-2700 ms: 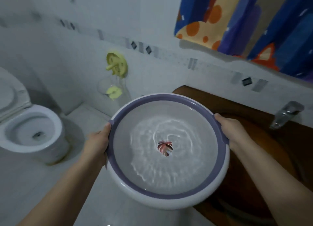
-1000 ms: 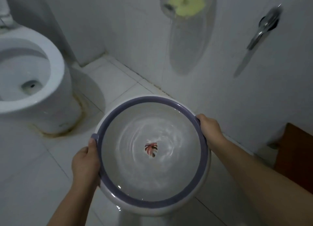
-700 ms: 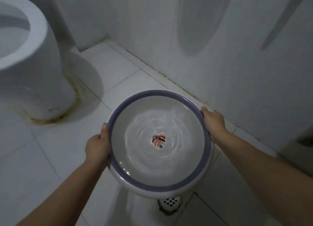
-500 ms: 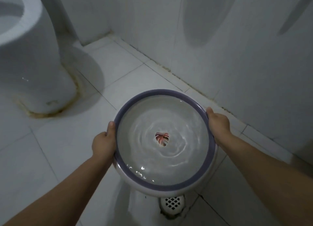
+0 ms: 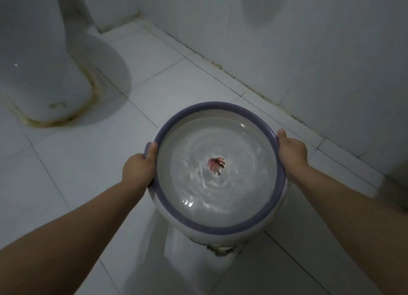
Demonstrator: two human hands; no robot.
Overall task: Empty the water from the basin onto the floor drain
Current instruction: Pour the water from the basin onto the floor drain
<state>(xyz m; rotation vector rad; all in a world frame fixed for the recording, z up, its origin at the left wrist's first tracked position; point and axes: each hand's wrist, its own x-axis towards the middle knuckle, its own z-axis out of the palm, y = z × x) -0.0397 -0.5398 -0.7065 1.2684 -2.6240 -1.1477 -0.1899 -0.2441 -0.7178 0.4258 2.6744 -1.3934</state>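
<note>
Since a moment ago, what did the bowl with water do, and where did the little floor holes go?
The basin came lower and now covers the floor drain, which no longer shows. The left hand and right hand kept gripping its purple rim. The water is still inside, rippling, none poured. The toilet stayed put.

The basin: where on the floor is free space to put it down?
Bare tiles lie left of the basin, between the left hand and the toilet base. Crowded: the wall runs close by the right hand.
</note>
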